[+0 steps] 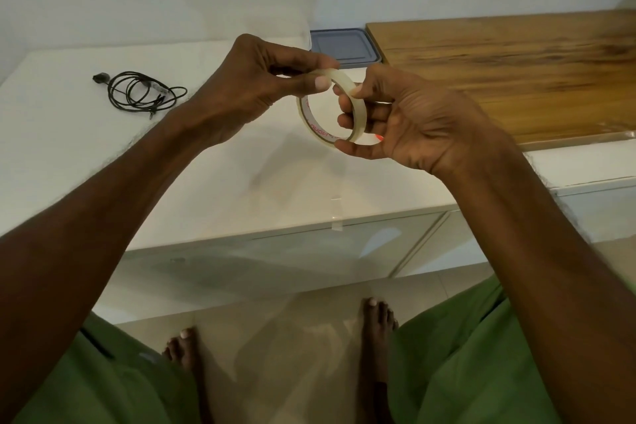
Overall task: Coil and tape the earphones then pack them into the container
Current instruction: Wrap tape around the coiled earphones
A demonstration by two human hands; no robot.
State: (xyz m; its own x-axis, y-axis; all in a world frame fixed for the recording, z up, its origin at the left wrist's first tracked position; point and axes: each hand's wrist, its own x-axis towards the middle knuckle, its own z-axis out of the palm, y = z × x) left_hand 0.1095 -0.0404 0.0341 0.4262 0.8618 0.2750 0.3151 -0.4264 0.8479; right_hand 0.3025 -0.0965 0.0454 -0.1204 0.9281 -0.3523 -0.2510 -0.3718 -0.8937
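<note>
My right hand [395,120] cradles the tape roll [327,107], fingers curled through its ring; my left hand [254,86] pinches its top edge, hunting the end; the earphones [141,91] lie coiled, untaped, well left on the counter [213,175]; the strip may tear or stick to itself

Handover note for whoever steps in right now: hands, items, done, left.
Left hand: pinching the top edge of the tape roll, apparently picking at the tape end.
Right hand: gripping the roll's right side, fingers through its centre, held above the white counter.
Earphones: loosely coiled on the counter, far left, not held, no tape visible on them.
Container: at the back by the wall, grey lid on.
Done: coiling, roughly. A short tape strip seems stuck at the counter's front edge.
Left: tape the coil, open the container, pack.
</note>
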